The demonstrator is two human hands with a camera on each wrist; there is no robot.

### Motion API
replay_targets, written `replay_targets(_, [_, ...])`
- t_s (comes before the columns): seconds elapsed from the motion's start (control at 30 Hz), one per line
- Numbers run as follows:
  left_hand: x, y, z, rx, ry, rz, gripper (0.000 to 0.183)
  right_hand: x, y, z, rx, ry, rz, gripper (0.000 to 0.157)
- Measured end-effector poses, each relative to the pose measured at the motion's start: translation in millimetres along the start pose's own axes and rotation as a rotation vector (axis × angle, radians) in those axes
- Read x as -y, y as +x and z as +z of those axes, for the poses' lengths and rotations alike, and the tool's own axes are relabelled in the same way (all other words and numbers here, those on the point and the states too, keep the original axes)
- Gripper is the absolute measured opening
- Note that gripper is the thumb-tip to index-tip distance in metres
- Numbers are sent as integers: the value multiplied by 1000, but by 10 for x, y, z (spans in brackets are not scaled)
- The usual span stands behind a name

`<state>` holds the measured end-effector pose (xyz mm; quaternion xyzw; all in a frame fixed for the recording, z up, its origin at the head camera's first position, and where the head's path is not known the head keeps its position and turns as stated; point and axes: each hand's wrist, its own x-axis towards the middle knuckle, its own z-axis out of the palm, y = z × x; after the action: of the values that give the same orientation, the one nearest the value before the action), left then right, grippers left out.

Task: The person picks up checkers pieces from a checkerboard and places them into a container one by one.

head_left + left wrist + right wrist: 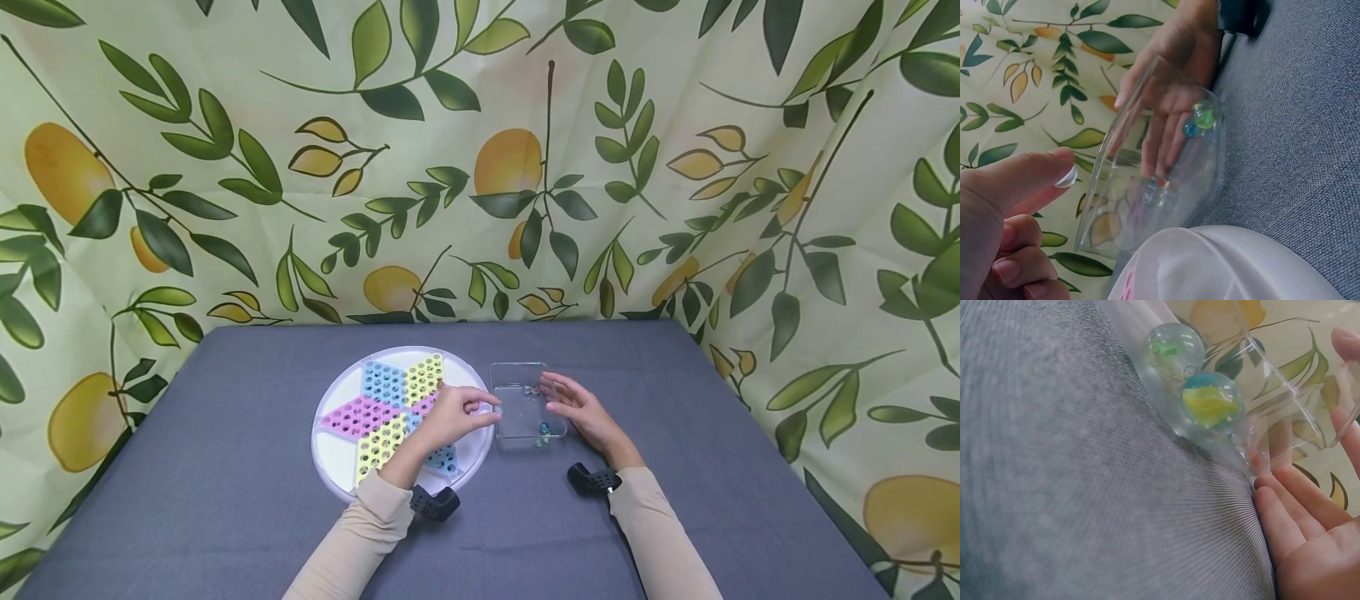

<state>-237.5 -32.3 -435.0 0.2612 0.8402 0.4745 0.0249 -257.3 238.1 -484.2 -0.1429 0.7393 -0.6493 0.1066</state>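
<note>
My left hand (455, 415) is over the right part of a round white Chinese checkers board (330, 450), close to the clear box's left rim. Between its thumb and forefinger it pinches a clear glass marble (1067, 179); the other fingers are curled in. The see-through plastic box (517, 435) stands just right of the board. Several marbles lie inside, among them a blue-yellow marble (1211, 400) and a green-streaked marble (1172, 349) near its front corner. Relaxed, nearly straight fingers of my right hand (588, 417) rest at the box's right wall.
The board carries a star of pink, blue and yellow fields (385, 382) full of holes, with a brown marble (440, 385) near the yellow point. Grey cloth (225, 467) covers the table. Behind hangs a leaf-and-fruit patterned curtain (420, 208). Black straps (435, 504) sit at both wrists.
</note>
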Motion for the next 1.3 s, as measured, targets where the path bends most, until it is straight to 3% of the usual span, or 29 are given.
replay_targets(0.6, [9, 14, 79, 28, -4, 33, 28, 6, -3, -7, 13, 12, -12, 63])
replay_targets(0.8, [23, -17, 25, 33, -29, -9, 30, 1, -10, -8, 19, 16, -18, 65])
replay_targets(1.03, [80, -58, -70, -7, -4, 4, 28, -10, -13, -15, 32, 42, -33, 65])
replay_targets(1.3, [91, -91, -148, -25, -5, -57, 30, 2, -16, -11, 27, 27, -15, 65])
